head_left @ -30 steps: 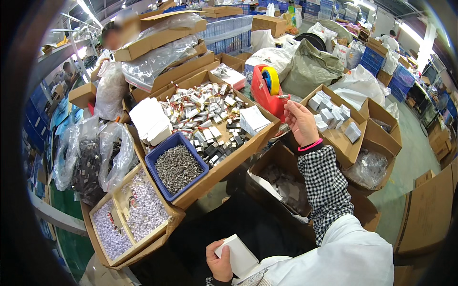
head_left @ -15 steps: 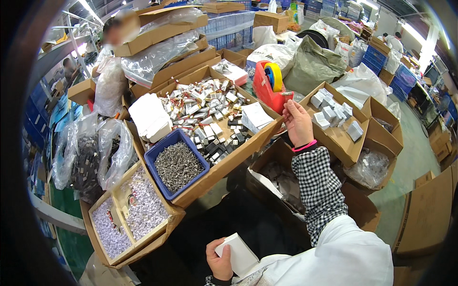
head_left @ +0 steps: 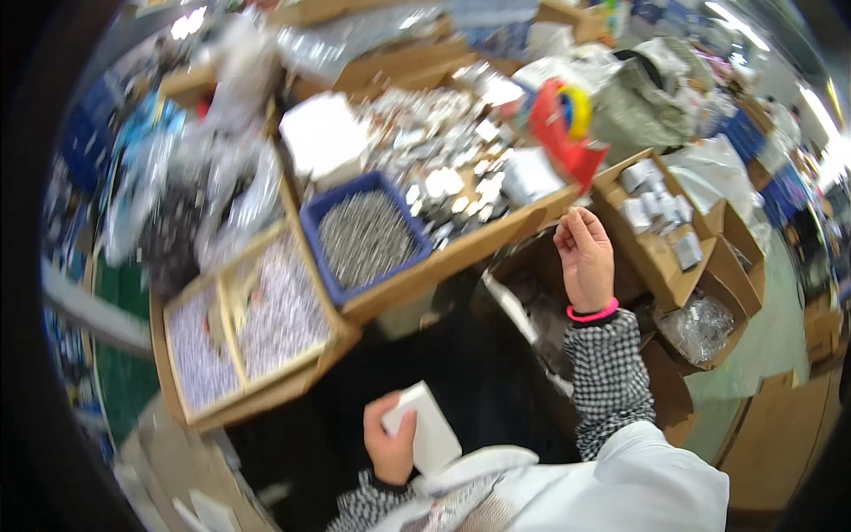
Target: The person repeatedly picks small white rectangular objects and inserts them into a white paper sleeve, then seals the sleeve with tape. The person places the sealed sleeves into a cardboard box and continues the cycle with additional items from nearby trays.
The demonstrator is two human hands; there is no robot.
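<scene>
Left hand (head_left: 390, 443) was closed around a small white box (head_left: 425, 434), thumb on its near face and fingers wrapped behind, holding it low and close to the body just above the white garment, while the right hand (head_left: 585, 262) was raised over the open brown carton (head_left: 532, 293) below the tabletop's (head_left: 461, 253) front edge, fingers loosely curled and apparently empty, though the blur left it unclear whether a small part sat between the fingertips. Going by size, the widest thing was the long cardboard tray heaped with small silver and white packets (head_left: 434, 160); beside it stood the blue bin of grey metal pieces (head_left: 365, 238), then the two-part wooden tray of pale small parts (head_left: 248, 328), then the side carton of little white boxes (head_left: 656, 213), and the red tape dispenser with its yellow roll (head_left: 567, 124). Judged from this, the step looked like filling or packing the white box: one hand kept it ready while the other went for contents. A next move would call for a sure pick from the loose parts and bringing both hands together. The white box was a plain, flat-sided carton, clean, tilted up on one corner, smaller than the hand that held it
</scene>
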